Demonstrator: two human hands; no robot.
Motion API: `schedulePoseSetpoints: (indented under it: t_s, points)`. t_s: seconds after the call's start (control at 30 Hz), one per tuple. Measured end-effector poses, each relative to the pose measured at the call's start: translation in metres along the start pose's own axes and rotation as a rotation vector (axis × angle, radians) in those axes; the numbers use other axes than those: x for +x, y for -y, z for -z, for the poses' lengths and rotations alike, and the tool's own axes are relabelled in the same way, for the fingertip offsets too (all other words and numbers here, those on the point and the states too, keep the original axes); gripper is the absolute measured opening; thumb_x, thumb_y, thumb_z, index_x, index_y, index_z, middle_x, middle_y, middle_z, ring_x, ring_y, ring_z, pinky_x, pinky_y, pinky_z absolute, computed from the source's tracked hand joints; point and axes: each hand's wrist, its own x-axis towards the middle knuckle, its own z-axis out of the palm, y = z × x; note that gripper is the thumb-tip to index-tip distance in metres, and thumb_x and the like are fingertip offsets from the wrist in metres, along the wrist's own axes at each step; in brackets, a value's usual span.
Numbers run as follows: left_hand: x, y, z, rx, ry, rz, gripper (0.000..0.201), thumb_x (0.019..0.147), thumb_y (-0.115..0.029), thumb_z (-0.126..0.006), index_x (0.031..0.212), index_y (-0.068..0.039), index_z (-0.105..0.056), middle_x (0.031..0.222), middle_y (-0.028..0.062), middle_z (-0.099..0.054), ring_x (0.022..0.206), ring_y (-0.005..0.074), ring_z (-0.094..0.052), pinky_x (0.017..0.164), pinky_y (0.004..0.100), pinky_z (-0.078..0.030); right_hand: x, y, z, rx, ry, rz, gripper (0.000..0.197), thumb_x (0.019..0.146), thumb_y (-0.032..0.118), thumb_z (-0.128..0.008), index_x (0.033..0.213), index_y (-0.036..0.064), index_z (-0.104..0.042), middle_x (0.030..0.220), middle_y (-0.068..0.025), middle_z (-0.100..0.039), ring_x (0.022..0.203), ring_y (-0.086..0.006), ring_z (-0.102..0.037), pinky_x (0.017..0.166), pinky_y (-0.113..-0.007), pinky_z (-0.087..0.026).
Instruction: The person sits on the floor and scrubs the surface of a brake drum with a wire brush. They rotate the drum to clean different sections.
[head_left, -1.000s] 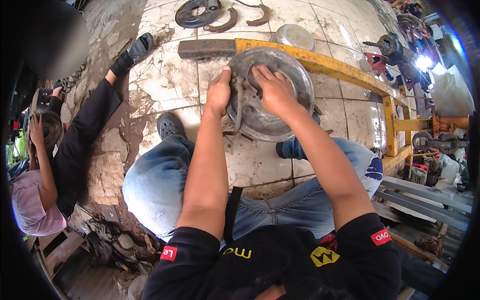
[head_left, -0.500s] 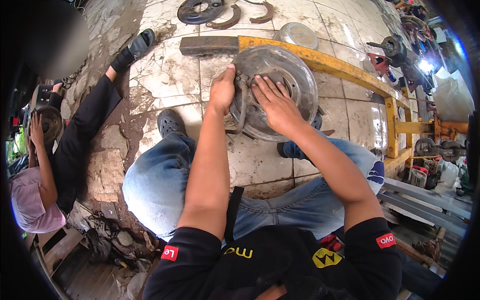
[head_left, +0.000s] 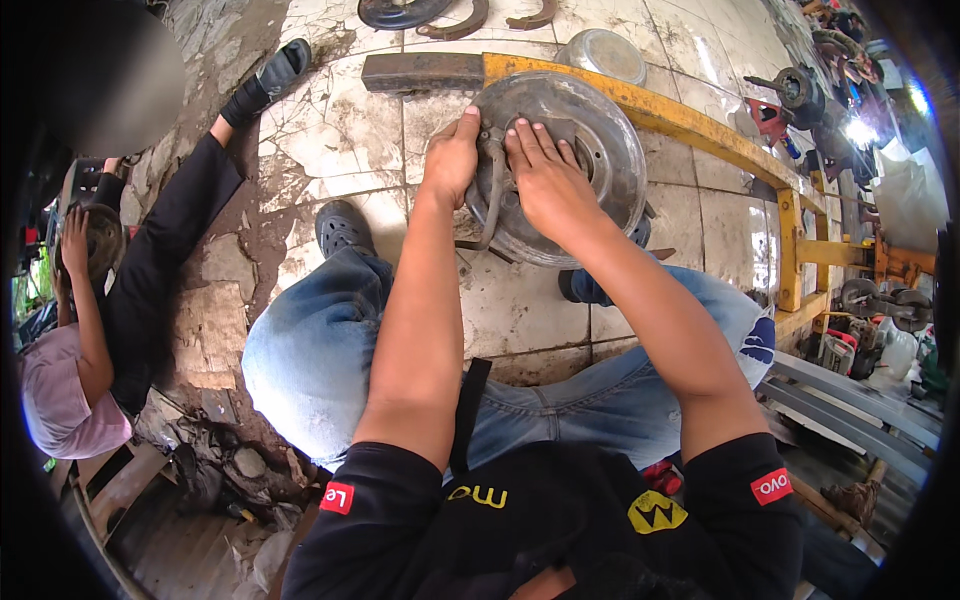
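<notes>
A round, worn metal brake backing plate (head_left: pixel 620 125) with a raised rim is tilted up in front of me, its upper edge at the yellow beam. My left hand (head_left: pixel 452 163) grips its left edge, thumb on the near face; the other fingers are mostly hidden. On the plate's face my right hand (head_left: pixel 550 185) lies flat with fingers stretched, beside the central opening. A curved hose or pipe (head_left: pixel 494 195) runs down the plate's left side, between my hands. What supports the plate from below is hidden.
A yellow metal frame (head_left: pixel 690 125) crosses the tiled floor beyond the plate. Brake shoes (head_left: pixel 458 22), a black disc-shaped plate (head_left: pixel 402 12) and a silvery round pot (head_left: pixel 605 57) lie past it. At left, another person's hand (head_left: pixel 74 243) touches a round part. Tools and parts crowd the right.
My view has shifted slightly, so the plate, beam and floor parts sit higher in the picture. Both hands keep nearly the same places on the plate.
</notes>
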Motion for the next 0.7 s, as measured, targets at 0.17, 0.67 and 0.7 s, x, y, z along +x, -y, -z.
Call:
schedulePoseSetpoints:
  t_s: [0.17, 0.67, 0.7]
  points:
    - [0.006, 0.006, 0.006, -0.009, -0.026, 0.057, 0.060, 0.099, -0.047, -0.052, 0.129, 0.004, -0.061, 0.124, 0.0223, -0.064, 0.111, 0.0278, -0.061, 0.096, 0.0344, -0.046, -0.016, -0.001, 0.007, 0.055, 0.014, 0.105, 0.050, 0.094, 0.007, -0.043, 0.143, -0.0033, -0.043, 0.154, -0.0188, -0.037, 0.141, -0.0338, -0.038, 0.114, -0.050, -0.034]
    - [-0.007, -0.004, 0.000, -0.042, -0.048, 0.038, 0.058, 0.100, -0.045, -0.051, 0.126, 0.006, -0.062, 0.121, 0.0215, -0.065, 0.105, 0.0257, -0.062, 0.091, 0.0341, -0.048, -0.007, 0.000, 0.004, 0.095, 0.009, 0.081, 0.056, 0.087, -0.003, -0.043, 0.143, -0.0029, -0.043, 0.155, -0.0199, -0.034, 0.141, -0.0351, -0.038, 0.115, -0.044, -0.034]
    - [-0.008, -0.004, -0.001, -0.042, -0.066, 0.028, 0.058, 0.100, -0.045, -0.051, 0.125, 0.006, -0.063, 0.120, 0.0214, -0.065, 0.105, 0.0256, -0.062, 0.091, 0.0342, -0.048, -0.006, 0.001, 0.002, 0.088, -0.001, 0.071, 0.055, 0.088, -0.003, -0.043, 0.143, -0.0030, -0.044, 0.155, -0.0199, -0.034, 0.141, -0.0350, -0.038, 0.115, -0.044, -0.034]
